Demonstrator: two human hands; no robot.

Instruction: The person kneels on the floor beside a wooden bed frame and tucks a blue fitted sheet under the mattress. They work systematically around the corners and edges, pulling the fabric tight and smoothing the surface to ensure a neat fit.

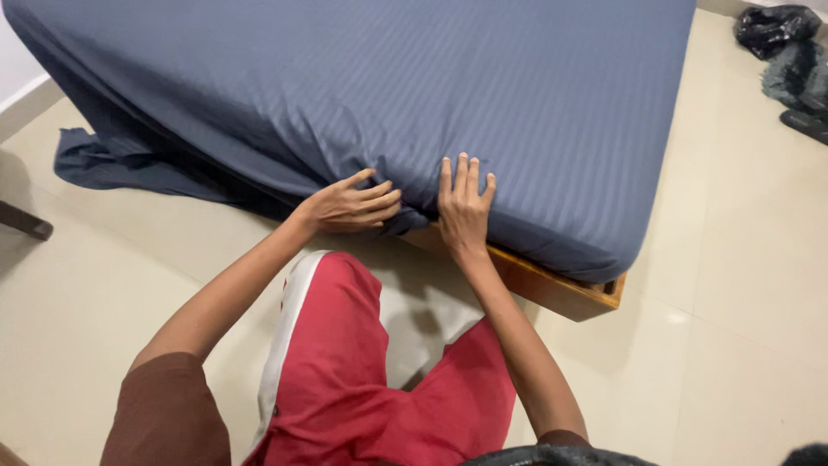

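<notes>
— Fingers (373, 197) of the left hand (349, 207)?
— Curled close together, pinching a fold of the blue sheet (388, 86) at the bed's near edge. Thumb up on top.

— And the right hand (463, 207)?
— Flat on the sheet, just beside the left one. Fingers (461, 173) straight, a little apart, pointing up the bed. Pressing down, holding nothing.

— Where's the sheet?
— Spread over the mattress, smooth on top, bunched up under the left hand. Pulled tight over the corner on the right. Hanging loose on the left and spilling onto the floor (750, 259).

— Under the sheet?
— Wood frame (561, 293), showing below the right hand and at the corner.

— Anything else close by?
— Red shorts (345, 362) with a white stripe, right below the hands. Brown sleeve (164, 414) on the left arm. Pale floor tiles all around.

— Far away?
— Dark clothes (789, 52) in a pile on the floor, top right, well apart from the bed. Dark leg of something (26, 224) at the left edge, too little showing to tell what.
</notes>
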